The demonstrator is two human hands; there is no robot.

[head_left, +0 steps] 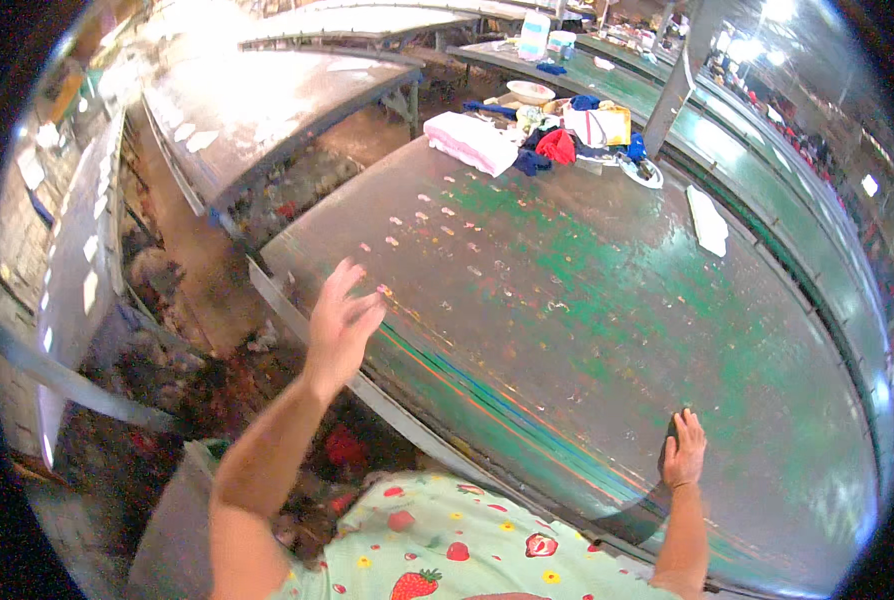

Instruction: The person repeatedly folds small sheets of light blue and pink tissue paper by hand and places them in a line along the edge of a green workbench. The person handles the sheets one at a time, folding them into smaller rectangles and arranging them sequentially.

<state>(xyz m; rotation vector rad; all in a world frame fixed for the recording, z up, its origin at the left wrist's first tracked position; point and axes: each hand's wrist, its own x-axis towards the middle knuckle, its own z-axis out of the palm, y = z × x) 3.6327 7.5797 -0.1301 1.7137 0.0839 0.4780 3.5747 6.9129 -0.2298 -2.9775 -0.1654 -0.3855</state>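
My left hand is raised over the near left edge of a long printing table, its fingers apart and slightly curled, with nothing seen in it. My right hand lies flat, fingers stretched out, near the table's front edge on the right. A dark patch borders its left side; I cannot tell whether this is shadow or a thing. Green paint stains, small pale printed shapes and coloured lines mark the tabletop. Both forearms are bare, and a light green garment with strawberries covers my body.
At the table's far end lie a folded pink-white cloth stack, a red cloth, a bowl and other cloths. A white slab rests at the right. A post rises behind. Another table stands across the left aisle.
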